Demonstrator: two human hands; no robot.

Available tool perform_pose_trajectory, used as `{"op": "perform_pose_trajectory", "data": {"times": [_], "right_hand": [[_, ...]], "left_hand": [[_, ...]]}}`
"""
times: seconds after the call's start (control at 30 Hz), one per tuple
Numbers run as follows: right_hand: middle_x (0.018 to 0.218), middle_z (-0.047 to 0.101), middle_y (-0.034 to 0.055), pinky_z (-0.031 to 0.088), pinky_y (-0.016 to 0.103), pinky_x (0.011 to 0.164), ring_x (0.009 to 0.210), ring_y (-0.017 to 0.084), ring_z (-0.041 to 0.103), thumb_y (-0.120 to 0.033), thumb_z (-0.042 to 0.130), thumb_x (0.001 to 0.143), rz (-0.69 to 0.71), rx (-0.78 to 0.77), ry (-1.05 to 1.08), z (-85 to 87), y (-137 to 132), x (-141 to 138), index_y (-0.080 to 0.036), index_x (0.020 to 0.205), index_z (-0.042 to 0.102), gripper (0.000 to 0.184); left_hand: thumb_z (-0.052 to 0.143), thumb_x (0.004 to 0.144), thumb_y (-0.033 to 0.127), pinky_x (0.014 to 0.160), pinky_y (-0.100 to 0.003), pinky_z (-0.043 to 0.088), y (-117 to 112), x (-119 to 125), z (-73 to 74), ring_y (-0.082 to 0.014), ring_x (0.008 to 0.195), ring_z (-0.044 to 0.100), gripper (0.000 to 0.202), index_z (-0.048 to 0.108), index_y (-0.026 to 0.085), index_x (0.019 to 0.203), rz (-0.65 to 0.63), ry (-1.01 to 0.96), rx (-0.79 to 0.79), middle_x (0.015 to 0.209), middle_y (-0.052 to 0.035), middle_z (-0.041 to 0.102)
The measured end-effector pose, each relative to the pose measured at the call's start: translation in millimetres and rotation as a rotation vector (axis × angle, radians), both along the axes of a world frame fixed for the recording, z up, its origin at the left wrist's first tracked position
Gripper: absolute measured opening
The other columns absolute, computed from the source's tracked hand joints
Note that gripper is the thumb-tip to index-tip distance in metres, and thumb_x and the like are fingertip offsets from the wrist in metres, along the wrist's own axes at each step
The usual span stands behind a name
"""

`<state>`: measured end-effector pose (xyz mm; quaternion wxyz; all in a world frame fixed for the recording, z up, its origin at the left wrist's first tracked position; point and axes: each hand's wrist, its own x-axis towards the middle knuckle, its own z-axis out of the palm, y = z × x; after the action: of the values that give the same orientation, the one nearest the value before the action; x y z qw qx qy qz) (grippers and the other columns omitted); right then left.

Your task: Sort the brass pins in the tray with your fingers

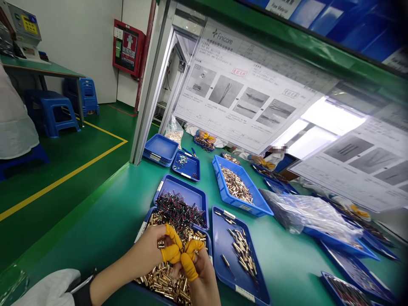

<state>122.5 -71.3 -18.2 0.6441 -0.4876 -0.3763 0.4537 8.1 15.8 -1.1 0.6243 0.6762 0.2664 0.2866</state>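
Note:
My left hand (149,250) and my right hand (199,272), with yellow finger cots on several fingers, meet above a heap of small brass tubes (162,280). A single brass tube (161,244) shows between my left fingers. The cotted fingertips of both hands nearly touch, and anything in my right fingers is hidden. The heap lies in a blue plastic tray (208,250). Just beyond it, a blue tray (181,187) holds a tangle of black and red wired parts (178,210). To the right, a blue tray (223,238) holds loose brass pins (244,255).
Farther along the green workbench (204,199) stand more blue trays, one of brass parts (237,185), and a clear plastic bag (306,216). A co-worker (269,159) sits at the far end. Printed instruction sheets (248,80) hang overhead. Blue stools (47,112) stand on the green floor at left.

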Motion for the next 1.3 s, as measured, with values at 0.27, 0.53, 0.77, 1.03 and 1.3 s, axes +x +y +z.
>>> {"op": "perform_pose_trajectory", "data": {"times": [0.27,0.53,0.77,1.03,1.3], "right_hand": [[0.056,0.066,-0.0030,0.046,0.025,0.055,0.053,0.016,0.060,-0.040,0.068,0.072,-0.175,-0.130,-0.153,8.7,-3.4,26.1,-0.019,0.086,0.059,0.026],[0.047,0.057,-0.0044,0.039,0.020,0.042,0.038,0.010,0.051,-0.051,0.063,0.071,-0.272,-0.112,-0.290,0.1,-0.4,7.8,-0.018,0.065,0.059,0.034],[0.045,0.051,-0.0055,0.037,0.021,0.042,0.039,0.011,0.046,-0.047,0.061,0.072,-0.303,-0.100,-0.389,-10.1,-1.5,14.4,-0.019,0.072,0.064,0.029],[0.061,0.063,0.0005,0.042,0.023,0.051,0.054,0.015,0.052,-0.033,0.057,0.076,-0.303,-0.021,-0.575,-3.1,-2.0,12.9,-0.020,0.081,0.069,0.018],[0.058,0.064,0.0012,0.035,0.023,0.046,0.050,0.016,0.050,-0.028,0.056,0.074,-0.280,-0.045,-0.636,-2.6,-3.4,12.6,-0.018,0.078,0.069,0.017]], "left_hand": [[0.054,0.073,0.005,0.077,-0.030,0.041,-0.3,-6.7,-11.6,-0.0207,0.090,0.050,0.016,0.057,0.018,0.082,-0.154,0.431,0.481,0.093,-0.0027,0.057],[0.045,0.065,-0.009,0.078,-0.035,0.042,-9.3,9.4,-21.4,-0.0241,0.090,0.049,0.028,0.053,0.016,0.075,-0.181,0.646,0.762,0.091,-0.0072,0.056],[0.043,0.070,-0.005,0.087,-0.035,0.040,-6.7,1.0,-17.3,-0.0222,0.098,0.048,0.031,0.051,0.018,0.089,-0.107,0.431,0.505,0.101,-0.0064,0.054],[0.041,0.085,0.014,0.094,-0.037,0.034,-4.3,-2.0,-7.8,-0.0223,0.105,0.045,0.019,0.056,0.023,0.094,0.020,0.242,0.319,0.100,-0.0038,0.056],[0.040,0.084,0.012,0.082,-0.030,0.042,-4.3,-3.3,-3.9,-0.0185,0.091,0.052,0.018,0.054,0.021,0.091,0.031,0.177,0.283,0.095,-0.0038,0.056]]}}
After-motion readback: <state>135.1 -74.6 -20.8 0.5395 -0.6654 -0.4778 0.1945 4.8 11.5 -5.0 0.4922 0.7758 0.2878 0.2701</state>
